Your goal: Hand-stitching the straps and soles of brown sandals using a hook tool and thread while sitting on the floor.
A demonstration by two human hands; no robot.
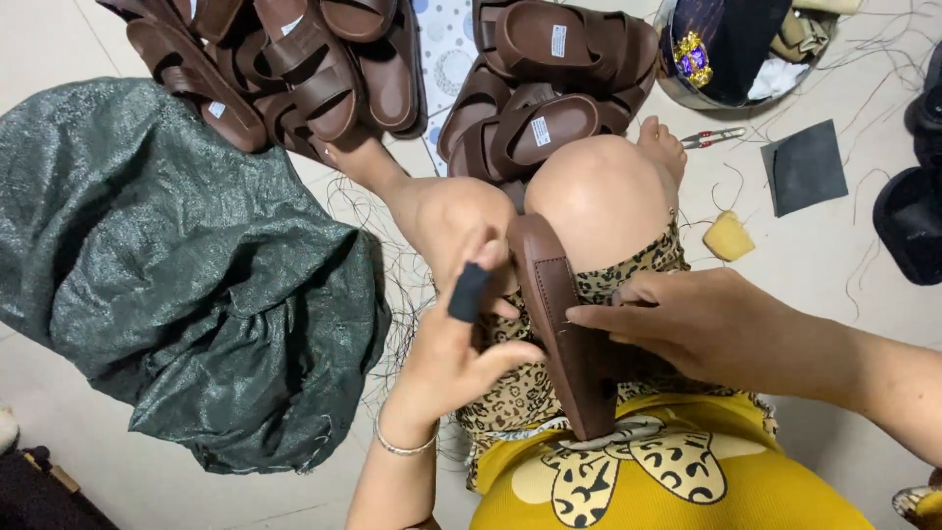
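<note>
Floor (pixel 863 294) crowded; both hands grip brown sandal (pixel 559 324) edge-up on lap

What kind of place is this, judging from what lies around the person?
Probably a home or small workshop floor where sandals are finished by hand. Piles of brown sandals lie on the pale floor, with loose threads, small snips and a large green sack.

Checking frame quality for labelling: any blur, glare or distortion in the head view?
Head view: even, soft light, faint shadows; left hand slightly motion-blurred, brown leather sandal and right hand sharp; mild sheen on the dark green woven sack; wide-angle bending at the edges.
</note>
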